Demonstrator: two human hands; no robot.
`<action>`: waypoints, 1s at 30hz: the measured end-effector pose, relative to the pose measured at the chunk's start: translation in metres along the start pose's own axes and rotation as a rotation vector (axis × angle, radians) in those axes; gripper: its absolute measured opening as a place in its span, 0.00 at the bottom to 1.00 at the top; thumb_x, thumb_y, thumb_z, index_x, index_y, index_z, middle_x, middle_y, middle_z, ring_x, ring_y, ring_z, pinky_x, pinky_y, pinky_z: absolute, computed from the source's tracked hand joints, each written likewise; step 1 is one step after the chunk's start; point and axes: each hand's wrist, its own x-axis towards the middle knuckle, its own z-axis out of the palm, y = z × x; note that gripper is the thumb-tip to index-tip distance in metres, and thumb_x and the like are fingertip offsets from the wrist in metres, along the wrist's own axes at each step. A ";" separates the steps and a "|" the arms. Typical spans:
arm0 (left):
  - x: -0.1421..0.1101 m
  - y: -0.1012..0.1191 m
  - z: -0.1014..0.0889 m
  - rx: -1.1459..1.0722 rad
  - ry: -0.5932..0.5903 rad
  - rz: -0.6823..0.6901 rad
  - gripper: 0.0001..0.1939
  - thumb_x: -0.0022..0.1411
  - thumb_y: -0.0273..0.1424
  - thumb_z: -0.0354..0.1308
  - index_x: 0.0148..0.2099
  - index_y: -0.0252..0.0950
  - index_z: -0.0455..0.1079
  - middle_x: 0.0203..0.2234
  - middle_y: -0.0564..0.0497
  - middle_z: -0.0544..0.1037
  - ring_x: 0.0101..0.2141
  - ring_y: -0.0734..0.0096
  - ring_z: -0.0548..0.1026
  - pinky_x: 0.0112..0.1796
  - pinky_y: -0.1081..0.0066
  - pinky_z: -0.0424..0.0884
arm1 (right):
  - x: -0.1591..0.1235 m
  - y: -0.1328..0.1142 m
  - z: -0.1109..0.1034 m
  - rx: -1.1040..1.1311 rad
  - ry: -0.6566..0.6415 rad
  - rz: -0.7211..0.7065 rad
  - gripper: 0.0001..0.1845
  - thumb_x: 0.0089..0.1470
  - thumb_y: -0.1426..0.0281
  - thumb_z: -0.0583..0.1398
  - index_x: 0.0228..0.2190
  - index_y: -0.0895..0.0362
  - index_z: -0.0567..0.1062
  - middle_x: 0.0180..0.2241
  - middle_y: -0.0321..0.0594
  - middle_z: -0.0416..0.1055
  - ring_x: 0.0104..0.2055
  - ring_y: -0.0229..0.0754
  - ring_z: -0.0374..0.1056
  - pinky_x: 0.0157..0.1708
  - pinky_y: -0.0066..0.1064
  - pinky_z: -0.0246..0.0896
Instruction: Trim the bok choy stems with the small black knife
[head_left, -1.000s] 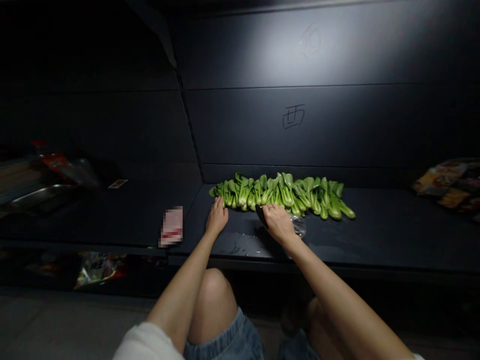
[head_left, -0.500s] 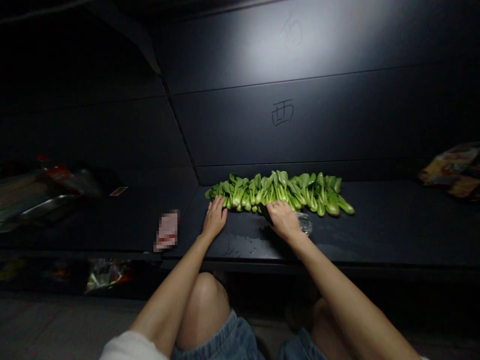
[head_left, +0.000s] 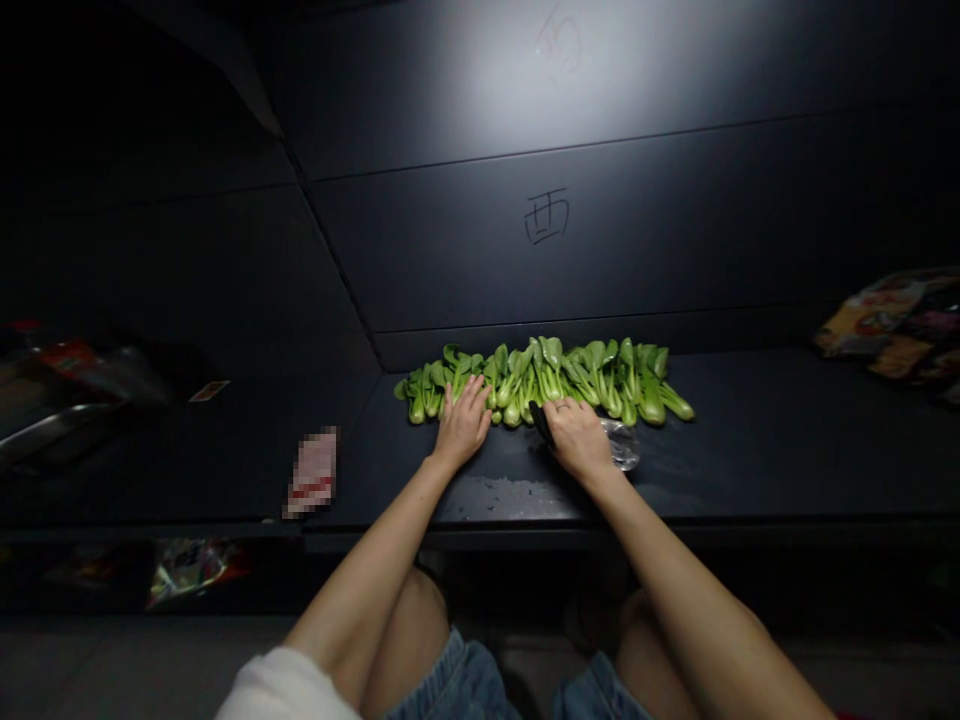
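Green bok choy (head_left: pixel 551 372) lie side by side in a long row on the dark shelf (head_left: pixel 742 430), leaves toward the back panel. Fingers stretched forward, my left hand (head_left: pixel 463 425) rests on the stems left of the row's middle. My right hand (head_left: pixel 577 435) is closed at the front edge of the row. A black item (head_left: pixel 541 425) sticks out on its left, and shiny, clear crumpled plastic (head_left: pixel 624 445) shows on its right. My palm hides whether these two are one thing.
A blurred pinkish packet (head_left: pixel 313 472) and a small card (head_left: pixel 208 391) lie to the left. Colourful packages (head_left: pixel 892 320) sit at the far right. Another shiny bag (head_left: pixel 187 568) shows on a lower shelf. The back panel (head_left: pixel 450 240) bears a handwritten character.
My left hand has moved right along the row, from its left end onto stems nearer the middle. My right hand keeps its closed grip beside the row. The view has shifted slightly.
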 end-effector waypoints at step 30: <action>0.017 0.032 0.020 0.115 -0.028 0.047 0.23 0.68 0.33 0.44 0.64 0.38 0.59 0.63 0.43 0.64 0.64 0.61 0.58 0.65 0.45 0.37 | -0.012 0.036 -0.015 0.097 0.029 0.200 0.14 0.52 0.74 0.59 0.43 0.61 0.70 0.43 0.49 0.73 0.47 0.49 0.65 0.43 0.34 0.49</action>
